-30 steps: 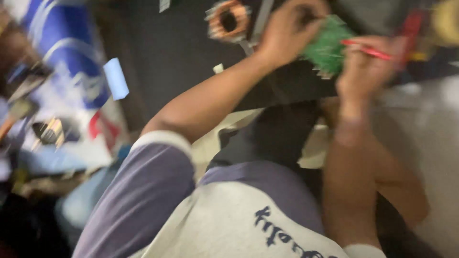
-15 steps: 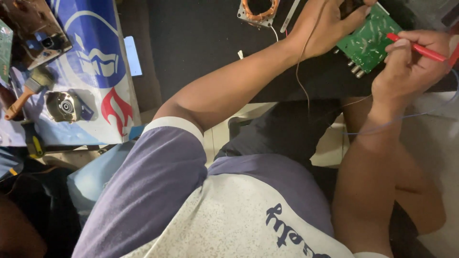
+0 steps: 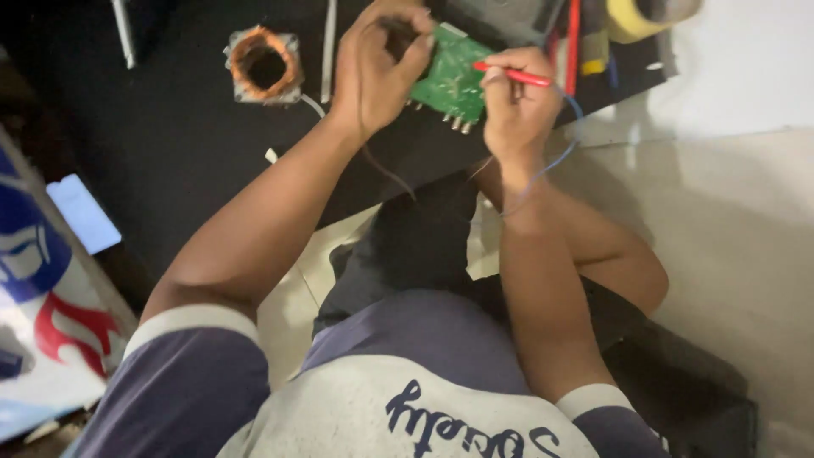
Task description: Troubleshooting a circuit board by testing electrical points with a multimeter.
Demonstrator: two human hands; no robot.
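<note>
Circuit board [image 3: 451,78]: green, held tilted above the black bench's [image 3: 170,153] near edge; light, stiff, likely fragile, best gripped by its edges.
Left hand [image 3: 377,68]: closed on the board's left edge, pinching a dark probe.
Right hand [image 3: 513,106]: closed around a red probe [image 3: 513,76], tip on the board.
Copper coil [image 3: 264,66]: left of the hands, apart.
Yellow tape roll [image 3: 640,15]: far right corner.
</note>
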